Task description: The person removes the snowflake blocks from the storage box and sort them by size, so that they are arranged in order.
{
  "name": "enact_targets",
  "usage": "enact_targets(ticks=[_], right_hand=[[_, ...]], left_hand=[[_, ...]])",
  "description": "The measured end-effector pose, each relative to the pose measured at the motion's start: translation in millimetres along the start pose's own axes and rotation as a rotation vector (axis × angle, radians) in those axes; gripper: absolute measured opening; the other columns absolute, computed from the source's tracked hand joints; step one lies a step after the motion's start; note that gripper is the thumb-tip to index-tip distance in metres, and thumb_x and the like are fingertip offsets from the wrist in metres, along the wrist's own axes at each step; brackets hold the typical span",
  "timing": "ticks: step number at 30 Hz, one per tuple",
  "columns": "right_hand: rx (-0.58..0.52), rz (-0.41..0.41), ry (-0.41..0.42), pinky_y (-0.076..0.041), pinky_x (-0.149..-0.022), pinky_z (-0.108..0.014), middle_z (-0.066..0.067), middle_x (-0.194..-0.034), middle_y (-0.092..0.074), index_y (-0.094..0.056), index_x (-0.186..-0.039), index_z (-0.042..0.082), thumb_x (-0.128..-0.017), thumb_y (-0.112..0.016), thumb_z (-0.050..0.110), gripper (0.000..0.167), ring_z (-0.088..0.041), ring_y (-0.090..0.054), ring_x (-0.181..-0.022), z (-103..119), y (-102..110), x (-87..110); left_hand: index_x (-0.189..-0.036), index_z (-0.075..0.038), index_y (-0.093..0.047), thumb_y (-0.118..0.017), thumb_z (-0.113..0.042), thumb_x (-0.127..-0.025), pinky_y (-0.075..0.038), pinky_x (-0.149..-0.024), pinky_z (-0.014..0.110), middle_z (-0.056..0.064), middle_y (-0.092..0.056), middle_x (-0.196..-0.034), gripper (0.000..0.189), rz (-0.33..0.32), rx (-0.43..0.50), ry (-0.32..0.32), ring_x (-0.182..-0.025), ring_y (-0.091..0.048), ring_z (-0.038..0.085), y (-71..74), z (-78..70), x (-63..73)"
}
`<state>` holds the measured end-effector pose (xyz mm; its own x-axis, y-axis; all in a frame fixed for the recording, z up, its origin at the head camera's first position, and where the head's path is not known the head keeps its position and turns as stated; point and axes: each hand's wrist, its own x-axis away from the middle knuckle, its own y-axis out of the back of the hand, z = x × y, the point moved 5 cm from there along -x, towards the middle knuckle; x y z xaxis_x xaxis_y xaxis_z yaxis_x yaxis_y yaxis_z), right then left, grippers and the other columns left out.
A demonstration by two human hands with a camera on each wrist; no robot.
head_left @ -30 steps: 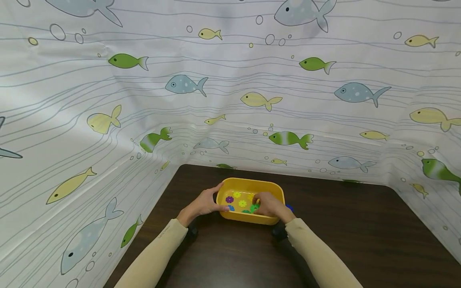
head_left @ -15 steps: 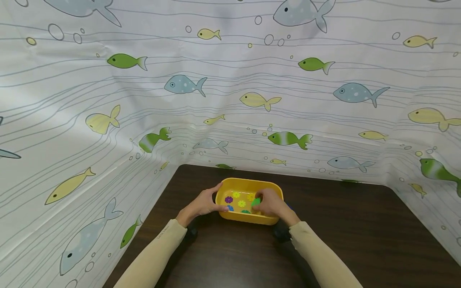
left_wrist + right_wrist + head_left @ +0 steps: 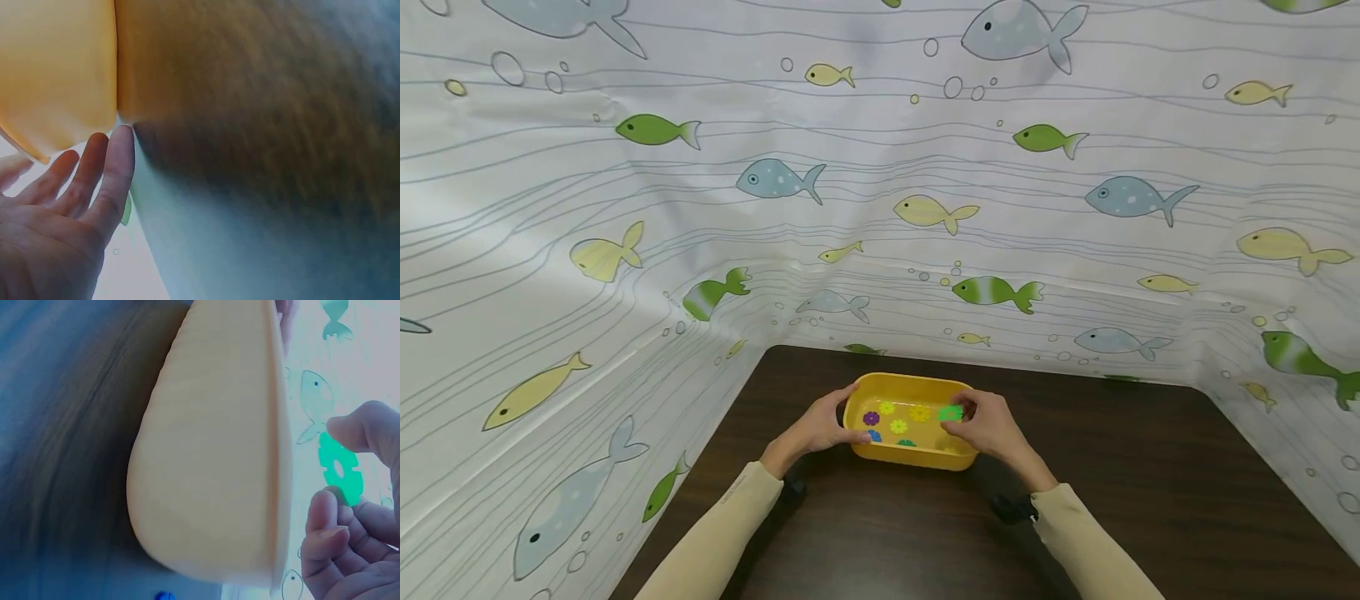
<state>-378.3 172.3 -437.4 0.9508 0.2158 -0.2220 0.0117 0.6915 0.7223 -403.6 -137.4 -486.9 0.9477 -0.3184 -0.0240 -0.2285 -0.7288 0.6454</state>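
A yellow plastic tray [image 3: 917, 457] stands on the table with several flower-shaped pieces inside, among them a purple one [image 3: 871, 418], a yellow one [image 3: 898, 426] and a blue one [image 3: 872, 436]. My left hand [image 3: 817, 425] holds the tray's left end, thumb over the front rim and fingers along the outer wall. In the left wrist view those fingers [image 3: 115, 165] reach up to the tray's edge. Between thumb and fingertips my right hand [image 3: 996, 425] pinches a green flower-shaped piece [image 3: 340, 465], raised at the tray's right end. In the right wrist view the piece shows beyond the rim.
The dark wooden table [image 3: 1112, 483] extends to the right and in front. A white sheet printed with fish [image 3: 850, 192] walls the back and sides. A small blue object [image 3: 164, 595] lies near the tray's right end.
My right hand has picked the green piece up from among the others in the tray and moved right and up with it. The left hand keeps its hold on the tray.
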Motion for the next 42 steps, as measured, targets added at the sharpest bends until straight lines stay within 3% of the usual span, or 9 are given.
enact_targets(ticks=[4, 9, 19, 32, 42], right_hand=[[-0.027, -0.046, 0.001, -0.049, -0.063, -0.021, -0.008, -0.089, -0.07, -0.075, -0.115, 0.0, -0.088, -0.09, 0.02, 0.037, -0.016, -0.056, -0.077, -4.9, 12.6, 8.2], [-0.057, -0.087, -0.001, -0.051, -0.062, -0.019, -0.011, -0.091, -0.072, -0.075, -0.119, -0.003, -0.089, -0.089, 0.017, 0.039, -0.015, -0.059, -0.076, -17.0, 24.3, 15.8], [-0.08, -0.15, -0.027, -0.052, -0.063, -0.018, -0.009, -0.089, -0.072, -0.077, -0.113, 0.001, -0.091, -0.089, 0.018, 0.031, -0.01, -0.059, -0.074, -48.8, 36.2, 27.8], [0.024, -0.146, -0.134, -0.049, -0.066, -0.02, -0.011, -0.093, -0.073, -0.076, -0.115, -0.001, -0.093, -0.087, 0.022, 0.034, -0.017, -0.058, -0.08, -96.2, 50.4, 35.0], [0.071, -0.044, -0.166, -0.052, -0.067, -0.024, -0.012, -0.096, -0.074, -0.073, -0.12, -0.004, -0.095, -0.085, 0.024, 0.04, -0.017, -0.061, -0.081, -110.0, 48.8, 32.9]], left_hand=[[-0.167, -0.004, -0.039, -0.092, -0.034, -0.087, -0.045, -0.126, 0.065, 0.022, -0.043, -0.171, 0.1, -0.029, 0.002, -0.022, -0.153, -0.049, 0.046, 2.6, -3.9, 1.7], [-0.166, -0.005, -0.043, -0.092, -0.033, -0.086, -0.042, -0.127, 0.068, 0.02, -0.036, -0.175, 0.098, -0.063, -0.018, -0.05, -0.157, -0.044, 0.048, 3.5, -7.6, 3.1], [-0.163, -0.004, -0.048, -0.092, -0.031, -0.086, -0.046, -0.124, 0.064, 0.018, -0.042, -0.172, 0.092, -0.097, -0.011, -0.077, -0.156, -0.045, 0.047, 1.1, -8.8, 9.4], [-0.16, 0.003, -0.049, -0.093, -0.026, -0.087, -0.042, -0.127, 0.065, 0.018, -0.038, -0.173, 0.09, -0.088, 0.027, -0.072, -0.159, -0.041, 0.048, 1.4, -8.3, 7.6], [-0.161, 0.002, -0.049, -0.093, -0.028, -0.087, -0.042, -0.127, 0.065, 0.018, -0.036, -0.174, 0.091, -0.094, 0.023, -0.075, -0.158, -0.041, 0.049, 0.9, -7.7, 6.8]])
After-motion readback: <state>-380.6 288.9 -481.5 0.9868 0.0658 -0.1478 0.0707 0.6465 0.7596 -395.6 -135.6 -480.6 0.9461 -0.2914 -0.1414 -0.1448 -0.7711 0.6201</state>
